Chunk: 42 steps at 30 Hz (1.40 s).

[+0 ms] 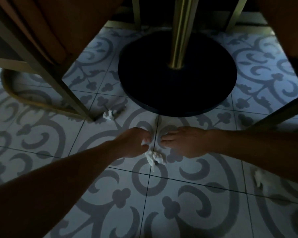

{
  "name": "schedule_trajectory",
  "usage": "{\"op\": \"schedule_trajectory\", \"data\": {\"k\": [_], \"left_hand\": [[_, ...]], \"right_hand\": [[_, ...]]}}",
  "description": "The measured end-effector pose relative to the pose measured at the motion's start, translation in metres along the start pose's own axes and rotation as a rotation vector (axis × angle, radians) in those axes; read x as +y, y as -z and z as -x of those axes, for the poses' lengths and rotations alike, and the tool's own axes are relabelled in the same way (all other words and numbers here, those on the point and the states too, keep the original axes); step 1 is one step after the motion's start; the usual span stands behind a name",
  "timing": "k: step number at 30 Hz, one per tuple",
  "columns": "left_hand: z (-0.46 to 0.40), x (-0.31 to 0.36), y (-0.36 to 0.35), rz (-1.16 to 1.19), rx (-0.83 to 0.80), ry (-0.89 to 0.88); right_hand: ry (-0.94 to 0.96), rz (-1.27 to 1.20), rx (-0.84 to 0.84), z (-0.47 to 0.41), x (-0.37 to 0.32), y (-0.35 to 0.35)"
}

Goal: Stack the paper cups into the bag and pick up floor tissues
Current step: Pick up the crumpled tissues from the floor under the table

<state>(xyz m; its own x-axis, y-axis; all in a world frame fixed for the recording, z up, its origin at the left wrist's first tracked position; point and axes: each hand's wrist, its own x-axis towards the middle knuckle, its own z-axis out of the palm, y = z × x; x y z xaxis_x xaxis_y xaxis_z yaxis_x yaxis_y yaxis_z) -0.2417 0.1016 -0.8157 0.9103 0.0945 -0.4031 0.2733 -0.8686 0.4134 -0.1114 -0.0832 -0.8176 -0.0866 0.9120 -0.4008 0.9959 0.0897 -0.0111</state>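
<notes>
White crumpled paper tissue [154,158] lies on the floor just below the left hand [134,143], touching or nearly touching its fingertips; a small white scrap shows pinched between the curled fingers [146,140] of that hand, though the dim light hides whether it belongs to the same tissue. The right hand [182,140] rests just beside it, fingers laid together and flat towards the tile, holding nothing that can be seen. Both forearms run off the picture's edges. A second small white tissue wad [108,115] sits near the foot of the brass-coloured metal chair leg [72,93], well apart from the hands. A third pale scrap [258,177] near the right edge is blurred and partly covered by the right forearm, so its shape cannot be told. The pale grey floor tiles with darker grey scroll pattern [162,212] carry everything; thin dark grout lines cross between the hands. Beyond the hands stands a round black table base [177,93] with a brass-coloured metal column [179,31] rising from its centre, cut off at the top. Brown upholstered chair seats [47,23] fill the upper corners in deep shadow.
</notes>
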Motion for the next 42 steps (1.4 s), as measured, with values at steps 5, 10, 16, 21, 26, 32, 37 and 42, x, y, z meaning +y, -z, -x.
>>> {"op": "schedule_trajectory", "data": {"k": [5,10,16,21,26,32,37,42], "left_hand": [[0.01,0.003,-0.01,0.043,-0.027,-0.033],[0.02,0.0,-0.023,0.02,-0.035,-0.035],[0.023,-0.01,-0.035,0.016,-0.026,-0.058],[0.023,-0.012,-0.038,0.044,-0.041,-0.052],[0.022,-0.009,-0.039,-0.036,-0.118,-0.059],[0.02,-0.01,-0.04,0.007,-0.081,-0.054],[0.022,-0.005,-0.041,0.137,-0.03,-0.008],[0.018,-0.001,-0.04,0.588,-0.004,0.22]], "right_hand": [[-0.011,-0.067,-0.038,0.009,-0.019,-0.007],[-0.008,-0.101,-0.075,0.013,-0.033,-0.018],[-0.032,-0.189,-0.142,0.012,-0.042,-0.018],[-0.026,-0.174,-0.181,0.01,-0.048,-0.018],[-0.04,-0.116,-0.201,0.008,-0.051,-0.026],[-0.069,-0.12,-0.191,0.012,-0.054,-0.031],[-0.072,-0.113,-0.156,0.018,-0.054,-0.035],[-0.035,-0.039,0.027,0.029,-0.048,-0.04]]}}
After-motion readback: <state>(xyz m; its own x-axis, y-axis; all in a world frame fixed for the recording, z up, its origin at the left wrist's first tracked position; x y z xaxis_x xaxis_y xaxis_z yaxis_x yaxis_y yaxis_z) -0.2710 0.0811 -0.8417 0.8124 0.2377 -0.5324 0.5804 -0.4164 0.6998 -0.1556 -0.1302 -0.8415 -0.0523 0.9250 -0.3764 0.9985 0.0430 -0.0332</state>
